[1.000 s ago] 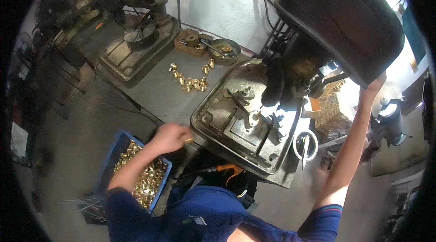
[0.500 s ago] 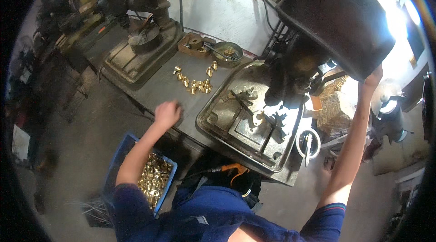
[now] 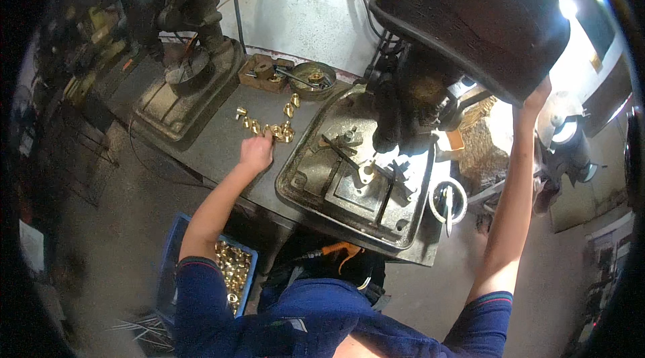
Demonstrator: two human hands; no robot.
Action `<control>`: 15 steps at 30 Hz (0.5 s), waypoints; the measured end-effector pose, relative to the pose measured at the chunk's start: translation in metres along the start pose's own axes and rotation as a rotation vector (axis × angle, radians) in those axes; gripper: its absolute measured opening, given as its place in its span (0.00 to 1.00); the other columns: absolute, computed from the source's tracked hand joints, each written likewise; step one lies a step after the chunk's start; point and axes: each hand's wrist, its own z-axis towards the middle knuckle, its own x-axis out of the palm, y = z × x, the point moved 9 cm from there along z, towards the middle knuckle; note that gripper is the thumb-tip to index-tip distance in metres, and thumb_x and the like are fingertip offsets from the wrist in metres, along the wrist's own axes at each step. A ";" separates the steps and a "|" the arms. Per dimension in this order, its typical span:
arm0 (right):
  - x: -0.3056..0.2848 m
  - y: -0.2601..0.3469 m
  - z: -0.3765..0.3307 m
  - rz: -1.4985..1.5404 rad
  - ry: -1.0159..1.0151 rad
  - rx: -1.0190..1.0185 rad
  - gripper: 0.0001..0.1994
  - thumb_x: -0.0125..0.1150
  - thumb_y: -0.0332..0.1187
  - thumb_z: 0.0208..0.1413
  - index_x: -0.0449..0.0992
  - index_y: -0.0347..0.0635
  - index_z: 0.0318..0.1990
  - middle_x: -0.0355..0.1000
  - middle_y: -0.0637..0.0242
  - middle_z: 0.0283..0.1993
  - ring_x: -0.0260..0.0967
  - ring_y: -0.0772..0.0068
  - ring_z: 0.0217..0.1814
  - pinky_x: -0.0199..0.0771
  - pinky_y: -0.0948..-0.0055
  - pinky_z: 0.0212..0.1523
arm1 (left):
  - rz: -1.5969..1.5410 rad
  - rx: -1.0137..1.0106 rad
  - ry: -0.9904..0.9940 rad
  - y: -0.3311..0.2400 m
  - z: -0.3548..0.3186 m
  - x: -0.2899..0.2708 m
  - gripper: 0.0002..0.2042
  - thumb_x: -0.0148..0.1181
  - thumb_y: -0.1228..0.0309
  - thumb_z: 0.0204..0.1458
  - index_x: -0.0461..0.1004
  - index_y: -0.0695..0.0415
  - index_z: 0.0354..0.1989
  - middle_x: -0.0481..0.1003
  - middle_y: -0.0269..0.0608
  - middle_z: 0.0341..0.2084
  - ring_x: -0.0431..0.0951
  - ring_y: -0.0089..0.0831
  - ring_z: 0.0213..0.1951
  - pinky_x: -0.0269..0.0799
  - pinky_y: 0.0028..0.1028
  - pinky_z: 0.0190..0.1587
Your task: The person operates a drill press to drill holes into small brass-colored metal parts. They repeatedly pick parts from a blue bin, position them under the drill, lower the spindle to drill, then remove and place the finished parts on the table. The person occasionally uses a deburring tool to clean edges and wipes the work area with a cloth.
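Your left hand (image 3: 256, 152) is nearer, brass-coloured fittings (image 3: 288, 135) just ahead at its fingertips; pinching one? I can't tell.

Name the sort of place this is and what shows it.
Probably a metal workshop: two heavy machines stand on a bench, brass-coloured parts lie between them, and a blue bin holds more.

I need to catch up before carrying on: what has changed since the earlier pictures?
The left hand moved forward from the near edge of the dark grey flat worktable to the small shiny brass fittings on it; whether it grips one is unclear. The right hand stayed at the large black boxy machine housing.
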 end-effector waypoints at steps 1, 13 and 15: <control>-0.004 -0.008 0.002 -0.016 0.005 0.000 0.16 0.56 0.28 0.49 0.71 0.29 0.45 0.72 0.62 0.40 0.67 0.72 0.41 0.65 0.73 0.44 | 0.006 0.021 0.001 -0.003 0.004 0.000 0.12 0.52 0.75 0.42 0.69 0.61 0.37 0.76 0.51 0.28 0.77 0.47 0.30 0.73 0.40 0.30; 0.034 0.136 -0.192 -0.047 0.373 0.030 0.35 0.60 0.26 0.30 0.67 0.45 0.56 0.72 0.60 0.48 0.72 0.64 0.44 0.72 0.67 0.45 | -1.714 -0.044 0.230 -0.084 -0.059 -0.088 0.19 0.65 0.81 0.40 0.68 0.65 0.43 0.75 0.40 0.32 0.76 0.28 0.36 0.73 0.27 0.39; 0.095 0.144 -0.252 0.058 0.856 0.403 0.46 0.65 0.28 0.28 0.55 0.48 0.64 0.73 0.58 0.44 0.71 0.60 0.41 0.72 0.62 0.44 | -1.728 0.008 0.334 -0.125 -0.067 -0.101 0.17 0.63 0.83 0.41 0.69 0.65 0.42 0.75 0.39 0.33 0.76 0.27 0.38 0.72 0.24 0.41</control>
